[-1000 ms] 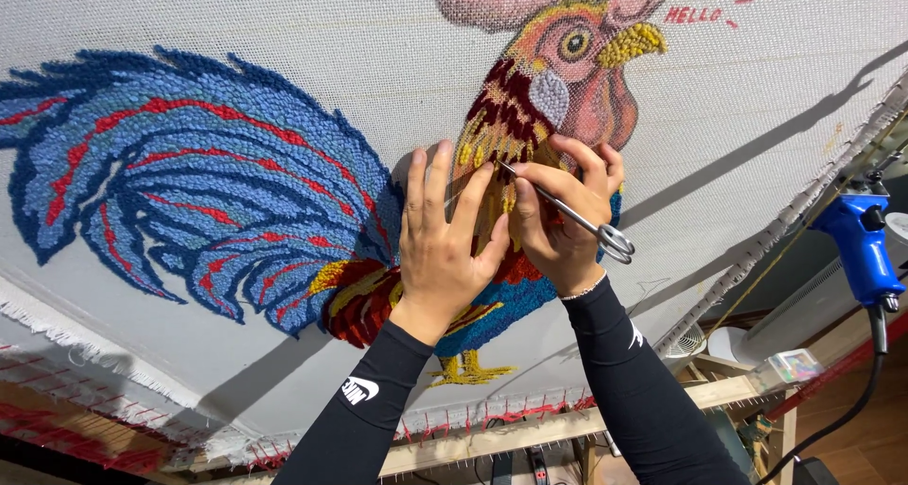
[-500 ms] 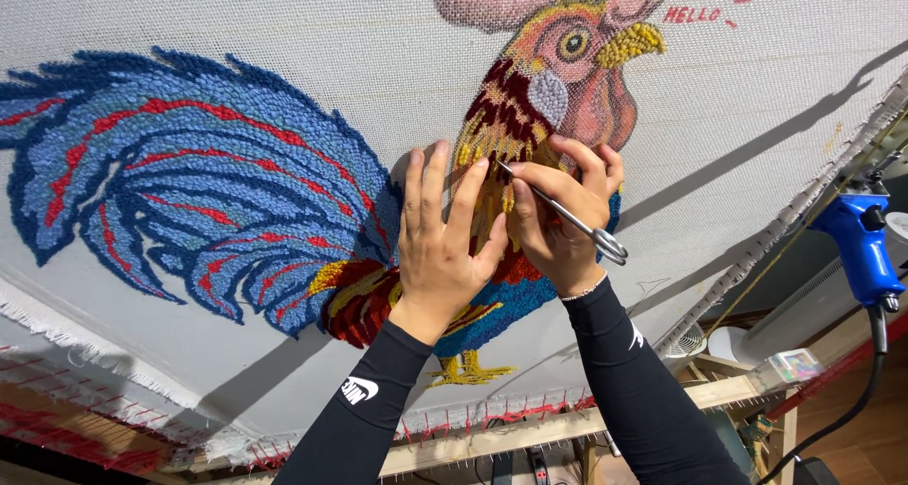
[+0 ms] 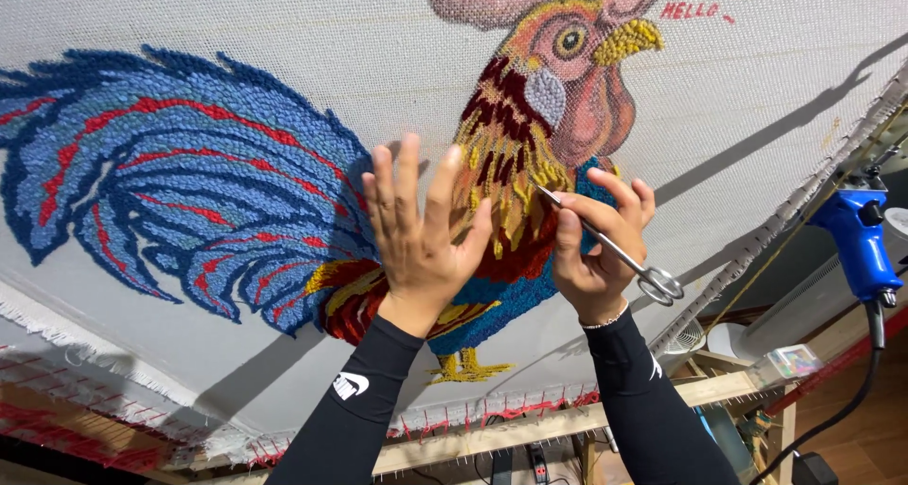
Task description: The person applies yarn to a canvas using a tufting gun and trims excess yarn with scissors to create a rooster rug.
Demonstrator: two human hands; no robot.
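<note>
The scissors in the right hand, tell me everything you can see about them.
The scissors are small, slim and silvery, apparently metal, with two ring handles at the lower right end. They lie slanted, blades pointing up-left into the yellow tufted yarn of the rooster rug. The right hand pinches them mid-shaft; the rings hang free of the fingers. Whether the blades are parted cannot be told.

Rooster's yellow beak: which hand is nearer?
Right. The right hand, holding small scissors, sits just below the yellow beak, against the rooster's chest. The left hand lies flat on the body further left, toward the blue tail.
</note>
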